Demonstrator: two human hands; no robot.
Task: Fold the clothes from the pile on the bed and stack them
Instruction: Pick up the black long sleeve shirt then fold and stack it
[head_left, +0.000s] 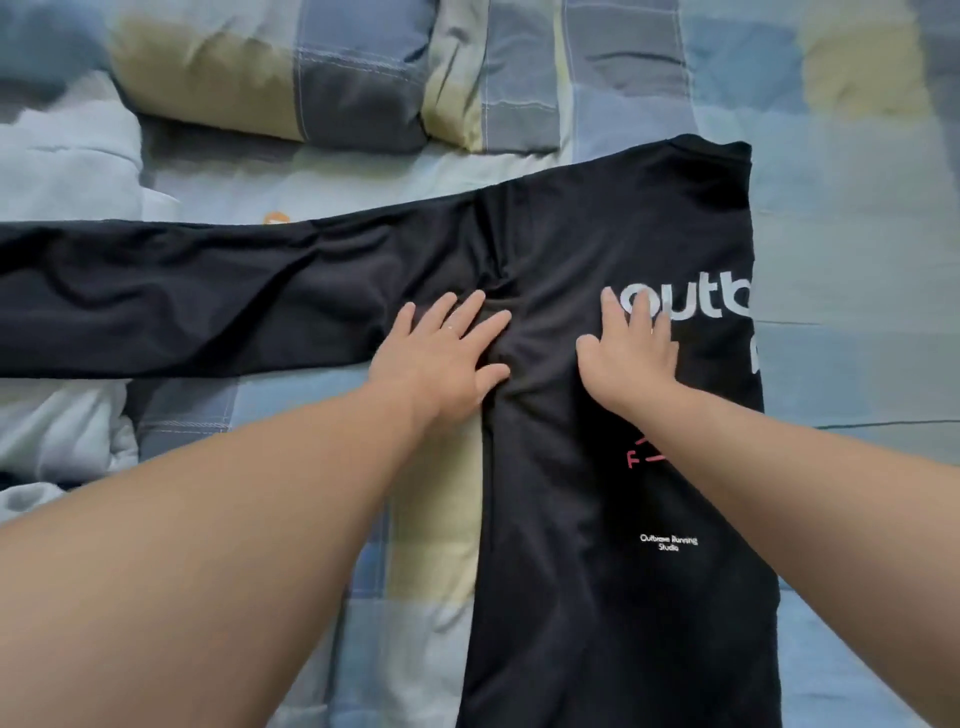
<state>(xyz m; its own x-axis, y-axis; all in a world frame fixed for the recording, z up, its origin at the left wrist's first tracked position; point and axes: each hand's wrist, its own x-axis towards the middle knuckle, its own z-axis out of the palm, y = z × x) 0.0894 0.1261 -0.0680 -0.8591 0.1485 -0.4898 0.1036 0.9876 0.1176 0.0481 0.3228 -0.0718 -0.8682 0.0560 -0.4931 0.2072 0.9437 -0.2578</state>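
Observation:
A black long-sleeved shirt (597, 234) with white and pink print lies flat on the bed, folded in half lengthwise so its right edge is straight. One long sleeve (182, 296) stretches out to the left. My left hand (447, 348) presses flat with spread fingers where the sleeve joins the body. My right hand (631, 348) presses flat on the chest, its fingers over the white lettering (727, 301). Neither hand grips the cloth.
The bed is covered by a blue, grey and yellow patchwork quilt (857, 260). A pillow (270, 73) in the same pattern lies at the top left. Pale blue bunched bedding (62, 156) sits along the left edge.

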